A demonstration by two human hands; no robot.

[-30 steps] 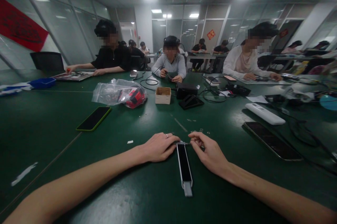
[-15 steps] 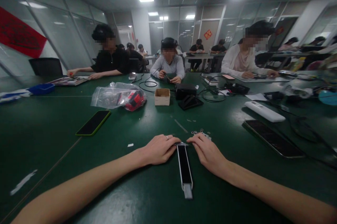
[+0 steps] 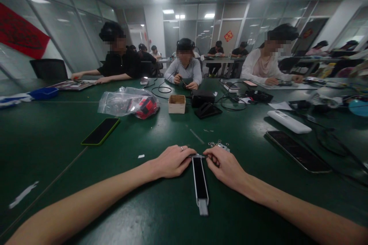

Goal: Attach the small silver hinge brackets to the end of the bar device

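Hands meet at the far end of the long black strip point(image 3: 199, 178), which lies flat on the green surface point(image 3: 143, 214) straight out in front of you. Your left hand point(image 3: 172, 161) rests palm down with a ring on one finger, its fingertips curled in against the strip's top corner; whether it grips the strip or only steadies it, you cannot tell. Your right hand point(image 3: 227, 166) is pinched narrow at that same end, thumb and forefinger closed on something too small to make out.

Judging by the scatter of small metal rings and bits point(image 3: 218, 144) lying loose just beyond your right hand, fitting work at that end looks under way, with pieces left over.

The strip is slim and rectangular, glossy black on its face with a pale frame and a short grey tab at the near end. The surface is matte and smooth. Further out lie a dark phone with a lime edge point(image 3: 100, 131), a crinkled clear plastic bag point(image 3: 120, 103), a small cardboard box point(image 3: 177, 104) and a white remote point(image 3: 289, 121).
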